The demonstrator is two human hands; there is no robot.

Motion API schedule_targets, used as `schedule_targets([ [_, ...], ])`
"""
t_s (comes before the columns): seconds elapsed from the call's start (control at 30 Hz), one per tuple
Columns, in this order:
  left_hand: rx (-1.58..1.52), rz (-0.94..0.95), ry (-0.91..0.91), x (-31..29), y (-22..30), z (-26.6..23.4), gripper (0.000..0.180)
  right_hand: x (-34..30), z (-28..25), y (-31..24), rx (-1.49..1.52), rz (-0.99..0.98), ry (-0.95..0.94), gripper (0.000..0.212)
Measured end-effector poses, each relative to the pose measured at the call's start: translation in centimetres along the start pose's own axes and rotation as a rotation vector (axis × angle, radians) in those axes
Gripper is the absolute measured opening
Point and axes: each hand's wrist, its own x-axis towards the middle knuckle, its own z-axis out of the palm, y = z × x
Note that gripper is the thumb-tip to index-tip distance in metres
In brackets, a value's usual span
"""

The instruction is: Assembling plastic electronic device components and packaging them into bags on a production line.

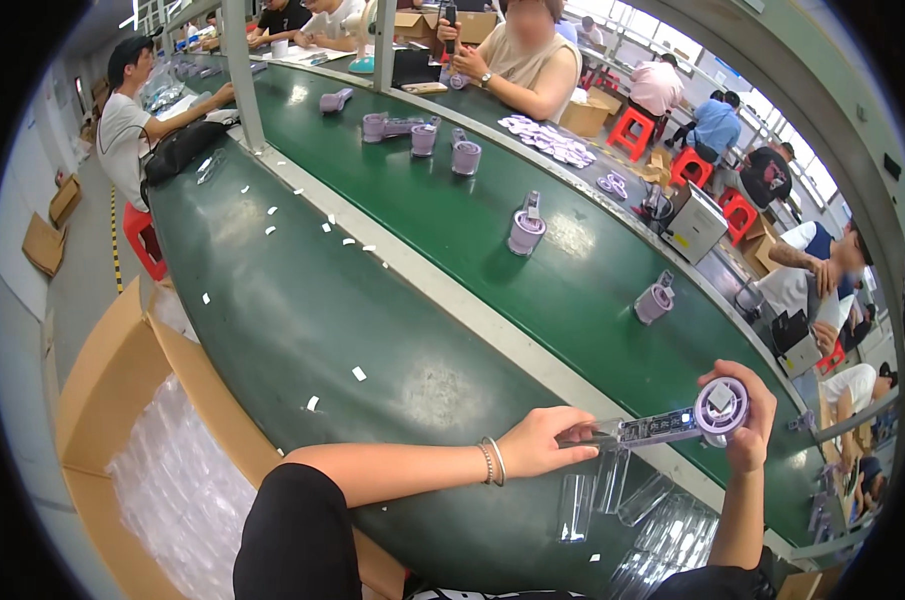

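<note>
My right hand grips the round lilac head of a handheld device, which looks like a small fan. A circuit board shows along its handle, which points left. My left hand pinches a clear plastic sleeve at the handle's end; whether the sleeve is around the board or only against it, I cannot tell. Just below my hands, several clear plastic sleeves lie on the dark green bench, with a denser heap of sleeves beside my right forearm.
Beyond a pale metal rail, a green conveyor carries several lilac devices. An open cardboard box of clear plastic parts stands at my left. White scraps dot the bench. Co-workers sit across the line; metal posts rise from it.
</note>
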Motion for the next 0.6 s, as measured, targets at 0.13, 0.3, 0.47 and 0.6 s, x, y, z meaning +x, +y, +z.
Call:
schedule_targets([
  [0.13,0.000,-0.060,-0.002,-0.4,-0.3,-0.4,0.037,0.4,0.8,0.8,0.150,0.001,0.015,0.086],
  [0.3,0.042,-0.126,-0.041,-0.3,0.0,-0.1,0.045,0.5,2.7,1.9,0.050,-0.060,-0.168,0.079],
  [0.47,0.029,-0.046,0.066,0.0,0.6,-0.2,0.040,1.0,5.9,2.9,-0.174,-0.055,-0.312,0.058],
  [0.6,0.093,-0.135,0.038,-0.1,0.6,-0.3,0.039,0.8,6.3,3.2,-0.128,0.173,-0.242,0.045],
])
